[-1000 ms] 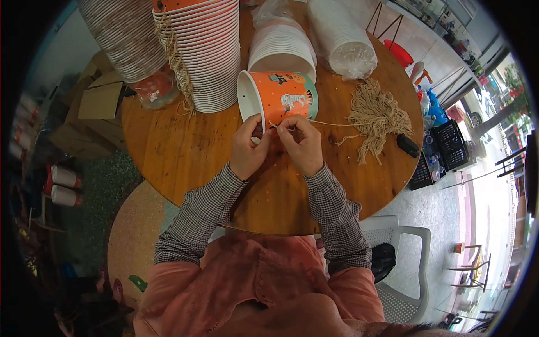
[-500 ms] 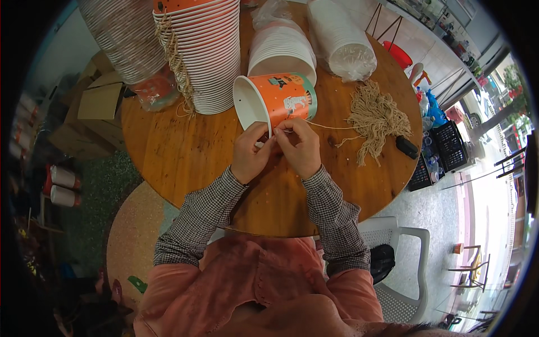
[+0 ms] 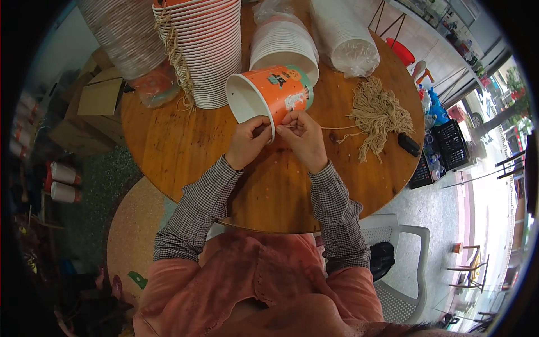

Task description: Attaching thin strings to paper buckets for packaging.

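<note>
At upper centre, an orange-and-green paper tub (image 3: 268, 84) is being grasped by the left fingers (image 3: 255, 124), beige fibre string (image 3: 337, 128) apparently by the right fingers (image 3: 302, 122), stringing seemingly unfinished but done on the white-rimmed tub stack (image 3: 209, 53), upper left.

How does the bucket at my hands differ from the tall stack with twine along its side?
The orange paper bucket is single, while the bucket stack has many nested together. The orange paper bucket is tipped sideways with its mouth facing left; the bucket stack stands vertically. The orange paper bucket shows a broad printed side; the bucket stack shows mostly white rims. Both share orange colouring and white rims.
</note>
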